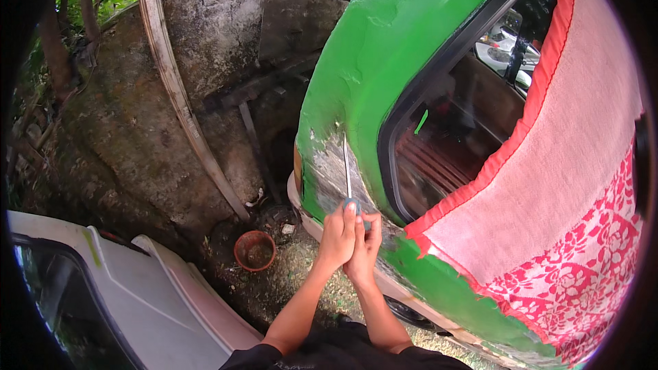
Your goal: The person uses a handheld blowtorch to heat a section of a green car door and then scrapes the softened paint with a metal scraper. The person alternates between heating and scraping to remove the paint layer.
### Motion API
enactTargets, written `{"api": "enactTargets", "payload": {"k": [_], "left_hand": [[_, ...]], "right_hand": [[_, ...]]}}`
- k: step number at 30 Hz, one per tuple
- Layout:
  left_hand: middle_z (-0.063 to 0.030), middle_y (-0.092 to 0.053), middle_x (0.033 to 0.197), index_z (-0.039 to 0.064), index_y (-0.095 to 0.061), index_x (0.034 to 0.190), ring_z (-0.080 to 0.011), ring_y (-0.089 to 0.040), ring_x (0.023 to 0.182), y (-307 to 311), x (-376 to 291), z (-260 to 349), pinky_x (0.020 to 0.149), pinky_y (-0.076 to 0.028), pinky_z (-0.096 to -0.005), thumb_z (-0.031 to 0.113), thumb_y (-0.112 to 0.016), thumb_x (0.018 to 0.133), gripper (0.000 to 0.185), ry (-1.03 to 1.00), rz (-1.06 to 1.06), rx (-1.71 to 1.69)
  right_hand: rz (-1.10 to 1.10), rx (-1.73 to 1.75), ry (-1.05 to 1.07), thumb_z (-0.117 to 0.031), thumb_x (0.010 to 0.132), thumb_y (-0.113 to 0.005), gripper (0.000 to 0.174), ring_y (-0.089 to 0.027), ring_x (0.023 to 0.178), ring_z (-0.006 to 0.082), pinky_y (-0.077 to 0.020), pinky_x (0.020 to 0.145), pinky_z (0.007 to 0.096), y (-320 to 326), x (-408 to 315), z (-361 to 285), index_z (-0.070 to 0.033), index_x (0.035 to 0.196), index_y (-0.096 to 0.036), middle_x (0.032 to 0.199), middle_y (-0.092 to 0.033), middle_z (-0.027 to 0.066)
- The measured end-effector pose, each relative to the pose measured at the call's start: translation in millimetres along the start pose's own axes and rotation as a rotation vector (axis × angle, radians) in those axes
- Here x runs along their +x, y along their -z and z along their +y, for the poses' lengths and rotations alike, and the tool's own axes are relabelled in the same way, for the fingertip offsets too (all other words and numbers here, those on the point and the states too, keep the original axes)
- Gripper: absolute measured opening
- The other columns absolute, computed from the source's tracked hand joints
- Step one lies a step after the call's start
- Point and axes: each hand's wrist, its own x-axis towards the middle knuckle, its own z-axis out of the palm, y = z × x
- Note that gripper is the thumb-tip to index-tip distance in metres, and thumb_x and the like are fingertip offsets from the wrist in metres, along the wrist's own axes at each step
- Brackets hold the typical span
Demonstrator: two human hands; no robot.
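Observation:
Both my hands are together on the bluish handle of a long thin metal tool (pixel 348 169), perhaps a screwdriver. My left hand (pixel 337 239) has its fingers round the handle, and my right hand (pixel 365 246) grips it from the other side. The shaft points away from me, over a bare, scraped grey patch (pixel 329 164) on the rear corner of a green vehicle body (pixel 354 72). The tip lies at the patch's upper edge, by cracked green paint. Whether it touches the surface I cannot tell.
A red and pink patterned cloth (pixel 545 174) drapes over the side window (pixel 452 128). A reddish bucket (pixel 255 251) stands on the littered ground. A pale vehicle (pixel 149 288) is close at left. A long plank (pixel 172 72) leans by the stained wall (pixel 216 20).

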Motion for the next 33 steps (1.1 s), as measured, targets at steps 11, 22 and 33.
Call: {"api": "enactTargets", "payload": {"k": [11,22,33], "left_hand": [[-0.0242,-0.058,0.066,-0.004,-0.054,0.084,-0.0441,-0.06,0.066,9.0,8.5,3.9,0.061,-0.045,-0.0473,0.039,-0.035,0.103,0.051,0.064,-0.03,-0.02],[-0.025,-0.057,0.066,-0.004,-0.055,0.086,-0.047,-0.059,0.067,11.2,6.8,3.1,0.062,-0.043,-0.0487,0.041,-0.036,0.103,0.052,0.096,-0.038,-0.031],[-0.025,-0.056,0.065,-0.005,-0.054,0.089,-0.0464,-0.058,0.067,13.8,4.5,12.3,0.062,-0.043,-0.0483,0.039,-0.035,0.104,0.05,0.066,-0.078,0.01]], "right_hand": [[0.005,-0.064,-0.032,-0.014,0.101,-0.053,0.008,-0.038,0.06,0.0006,-0.0295,0.048,0.0205,-2.7,-1.2,3.0,-0.009,0.099,-0.048,0.075,-0.048,-0.0043],[-0.147,-0.134,-0.17,-0.014,0.104,-0.044,0.014,-0.043,0.068,0.0038,-0.0364,0.056,0.0215,0.7,-3.7,-15.0,-0.008,0.117,-0.04,0.079,-0.048,-0.001],[-0.104,0.011,-0.058,-0.012,0.104,-0.043,0.014,-0.048,0.082,0.0056,-0.0418,0.068,0.0208,-3.1,-11.2,-7.2,-0.008,0.117,-0.04,0.094,-0.052,0.0032]]}}
